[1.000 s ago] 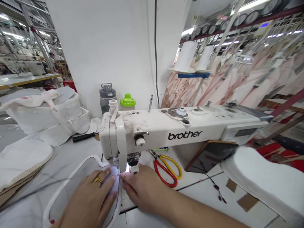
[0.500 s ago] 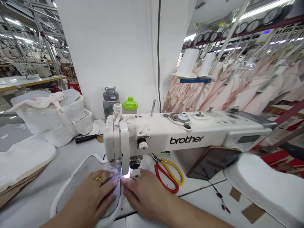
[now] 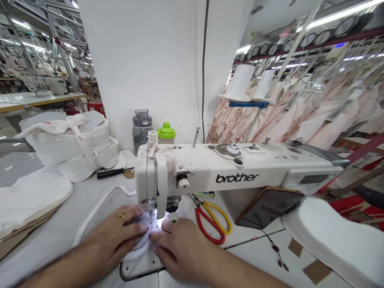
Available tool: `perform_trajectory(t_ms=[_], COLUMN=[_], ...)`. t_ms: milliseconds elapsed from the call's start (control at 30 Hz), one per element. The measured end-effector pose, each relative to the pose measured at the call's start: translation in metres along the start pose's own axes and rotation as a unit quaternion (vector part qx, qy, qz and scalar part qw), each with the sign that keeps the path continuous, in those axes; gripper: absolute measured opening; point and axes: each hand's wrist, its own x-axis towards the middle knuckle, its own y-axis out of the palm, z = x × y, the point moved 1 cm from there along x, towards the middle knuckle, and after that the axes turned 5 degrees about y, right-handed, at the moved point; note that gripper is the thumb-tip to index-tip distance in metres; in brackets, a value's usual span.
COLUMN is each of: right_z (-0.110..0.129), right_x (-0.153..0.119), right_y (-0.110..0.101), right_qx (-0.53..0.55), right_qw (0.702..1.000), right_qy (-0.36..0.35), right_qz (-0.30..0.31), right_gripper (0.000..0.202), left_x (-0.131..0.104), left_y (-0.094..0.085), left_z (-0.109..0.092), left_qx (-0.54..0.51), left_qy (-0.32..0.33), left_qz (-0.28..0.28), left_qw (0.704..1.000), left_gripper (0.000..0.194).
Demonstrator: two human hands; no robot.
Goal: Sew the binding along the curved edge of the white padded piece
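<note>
Head view
Room: a sewing workshop with a white pillar straight ahead, pale pink garments (image 3: pixel 303 116) hanging on the right, steel racks far left.
Counter (image 3: pixel 54 236): pale grey, running across the near scene.
Sewing machine (image 3: pixel 234 168): white, marked "brother", its arm reaching from the right to a head at centre.
Grey fabric piece (image 3: pixel 105 208): flat on the counter left of the machine head, edged with white binding, its rounded end under the needle area.
Left hand (image 3: pixel 114 240): flat on the grey fabric piece, fingers spread and pressing down, a gold ring on one finger; it grips nothing.
Right hand (image 3: pixel 177 248): lying just right of the needle, fingers extended, tips touching the fabric's bound edge beside the left fingertips; pressing, not clasping.
Scissors (image 3: pixel 211 222): red and yellow handles, on the counter just right of the right hand.
Bottles: a grey bottle (image 3: pixel 142 126) and a green-capped bottle (image 3: pixel 166 133) behind the machine head.
White padded pieces (image 3: pixel 30 196): stacked at the near left.
Thread cones (image 3: pixel 241 82): two, on a stand far right.
</note>
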Motion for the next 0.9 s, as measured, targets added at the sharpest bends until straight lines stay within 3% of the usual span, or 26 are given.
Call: perform_trajectory(t_ms=[167,300,533,700,900], right_z=[0.003,0.004,0.003,0.003,0.004], right_x=[0.002,0.004,0.004,0.004,0.001], right_y=[-0.002,-0.001,-0.002,-0.002,0.002], right_qx=[-0.002,-0.006,0.015,0.032,-0.014], right_qw=[0.999,0.998,0.998,0.998,0.999], right_qy=[0.033,0.065,0.064,0.057,0.042], right_qz=[0.016,0.02,0.016,0.005,0.015], right_gripper=[0.029,0.031,0.032,0.027,0.037], left_x=[0.008,0.01,0.009,0.008,0.003], left_y=[-0.005,-0.002,0.012,0.008,-0.011], left_z=[0.005,0.004,-0.008,-0.007,0.008], left_qx=[-0.01,0.03,0.105,0.105,0.08], left_qy=[0.03,-0.008,-0.062,-0.075,-0.049], left_qz=[0.023,0.0,-0.025,-0.027,0.05], left_qw=[0.999,1.0,0.992,0.991,0.994], left_gripper=[0.037,0.031,0.033,0.033,0.043])
